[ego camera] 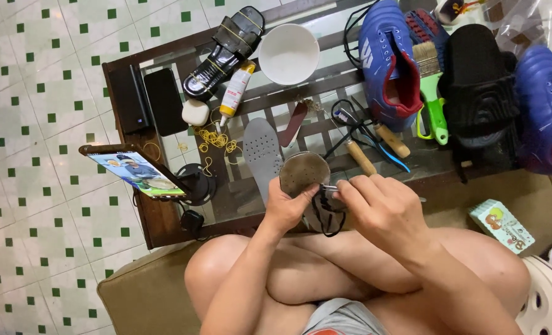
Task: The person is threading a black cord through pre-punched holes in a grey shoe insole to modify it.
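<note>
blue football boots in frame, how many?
2. One blue boot lies on the table right of the white bowl; the other blue boot sits at the right edge, partly cropped. More may lie outside the view.

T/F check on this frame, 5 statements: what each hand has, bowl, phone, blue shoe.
1. The left hand holds a round brownish shoe piece. True.
2. The right hand is resting flat on the table. False: it is raised by the left hand, its fingers pinching a small metal item at the piece's edge.
3. The white bowl is full of water. False: it looks empty.
4. A phone with a lit screen stands propped at the table's left end. True.
5. The blue shoe has a green lining. False: its lining is red.
</note>
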